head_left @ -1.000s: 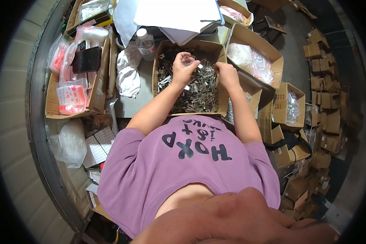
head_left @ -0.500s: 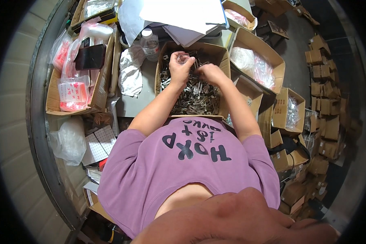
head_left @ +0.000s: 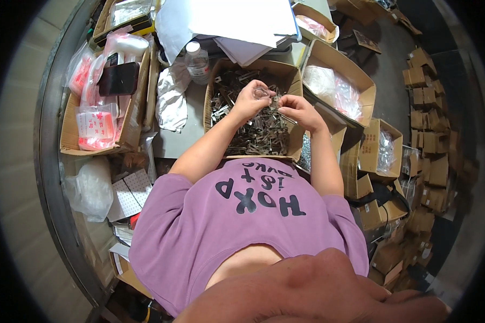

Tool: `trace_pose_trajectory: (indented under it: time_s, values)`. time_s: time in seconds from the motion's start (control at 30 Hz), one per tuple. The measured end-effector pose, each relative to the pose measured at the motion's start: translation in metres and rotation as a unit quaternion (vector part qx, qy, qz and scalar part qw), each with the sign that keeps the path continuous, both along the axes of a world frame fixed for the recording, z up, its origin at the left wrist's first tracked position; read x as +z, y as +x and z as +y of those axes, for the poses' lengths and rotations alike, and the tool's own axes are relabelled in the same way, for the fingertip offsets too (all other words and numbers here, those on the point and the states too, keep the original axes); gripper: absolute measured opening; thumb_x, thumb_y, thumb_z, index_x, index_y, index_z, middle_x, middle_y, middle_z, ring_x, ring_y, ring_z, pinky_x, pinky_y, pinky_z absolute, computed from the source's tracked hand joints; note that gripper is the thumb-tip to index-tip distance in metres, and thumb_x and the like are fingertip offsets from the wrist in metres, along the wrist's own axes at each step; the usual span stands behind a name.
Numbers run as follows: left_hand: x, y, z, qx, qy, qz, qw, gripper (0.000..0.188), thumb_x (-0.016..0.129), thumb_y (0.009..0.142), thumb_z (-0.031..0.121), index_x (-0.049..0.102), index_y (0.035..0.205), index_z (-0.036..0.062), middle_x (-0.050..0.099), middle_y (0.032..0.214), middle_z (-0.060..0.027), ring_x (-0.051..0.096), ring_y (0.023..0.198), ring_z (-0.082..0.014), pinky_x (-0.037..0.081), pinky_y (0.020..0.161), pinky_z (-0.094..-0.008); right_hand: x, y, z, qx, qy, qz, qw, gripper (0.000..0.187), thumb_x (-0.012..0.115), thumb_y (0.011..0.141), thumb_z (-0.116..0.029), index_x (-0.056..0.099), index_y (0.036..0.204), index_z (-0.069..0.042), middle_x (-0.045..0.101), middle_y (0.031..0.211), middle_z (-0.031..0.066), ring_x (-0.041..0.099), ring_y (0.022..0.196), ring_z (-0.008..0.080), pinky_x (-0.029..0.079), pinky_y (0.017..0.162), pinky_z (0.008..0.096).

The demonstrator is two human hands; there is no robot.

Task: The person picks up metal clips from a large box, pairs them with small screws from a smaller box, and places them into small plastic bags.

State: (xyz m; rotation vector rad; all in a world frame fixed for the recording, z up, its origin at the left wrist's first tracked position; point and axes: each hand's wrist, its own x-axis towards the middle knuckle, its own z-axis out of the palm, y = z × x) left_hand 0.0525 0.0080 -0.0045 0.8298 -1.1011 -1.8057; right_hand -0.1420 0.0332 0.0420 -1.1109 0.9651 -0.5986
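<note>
Above an open cardboard box (head_left: 297, 137) full of flat metal pieces (head_left: 258, 134), my two hands are close together. My left hand (head_left: 250, 101) is closed around a small clear plastic bag (head_left: 262, 93), its opening toward the right hand. Fingers pinched, my right hand (head_left: 302, 111) holds a slim metal piece (head_left: 289, 118) just beside the bag. The piece is small, and its exact shape cannot be made out. Loose metal pieces of the same silvery kind lie jumbled beneath both hands.
A water bottle (head_left: 197, 63) and crumpled white cloth (head_left: 172, 99) stand left of the box. Beyond it lie papers (head_left: 237, 21). A carton with bagged goods and a phone (head_left: 118, 79) is at left; more cartons (head_left: 361, 78) stand at right.
My right hand has come up out of the metal pieces, moving right and nearer to me, with a metal piece in its fingers. My left hand has shifted slightly right and nearer with the bag.
</note>
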Motion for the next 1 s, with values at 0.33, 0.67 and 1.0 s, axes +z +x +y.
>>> trace_pose_trajectory:
  time_s: [0.33,0.67,1.0]
  values:
    - [0.010,-0.002,0.005,-0.034,0.021,-0.105,0.994,0.028,0.071,0.073,0.006,0.051,0.092,0.0039,0.058,0.083,-0.0039,0.055,0.076,-0.0092,0.045,0.065,-0.0231,0.007,-0.008,0.031,-0.155,-0.070,0.011,0.985,0.016,0.061,0.082,-0.005,0.059,0.097,0.000,0.059,0.083,-0.0001,0.053,0.073,0.0053,0.044,0.066,0.0199]
    - [-0.002,-0.017,0.018,0.094,-0.045,-0.044,0.994,0.026,0.072,0.073,0.004,0.049,0.085,0.0031,0.059,0.080,-0.0040,0.055,0.071,-0.0080,0.045,0.063,-0.0205,-0.018,0.028,0.027,-0.363,-0.339,0.283,0.821,0.009,0.066,0.075,-0.007,0.063,0.081,-0.001,0.061,0.071,0.0075,0.060,0.065,0.0171,0.047,0.062,0.0259]
    - [0.002,-0.017,0.020,-0.021,-0.032,-0.008,0.999,0.035,0.074,0.071,0.007,0.049,0.096,0.0046,0.060,0.088,-0.0050,0.058,0.083,-0.0116,0.047,0.075,-0.0250,-0.005,0.005,0.020,-0.476,-0.263,0.139,0.828,0.010,0.066,0.077,-0.005,0.059,0.082,0.000,0.062,0.071,0.0030,0.056,0.064,0.0073,0.046,0.060,0.0222]
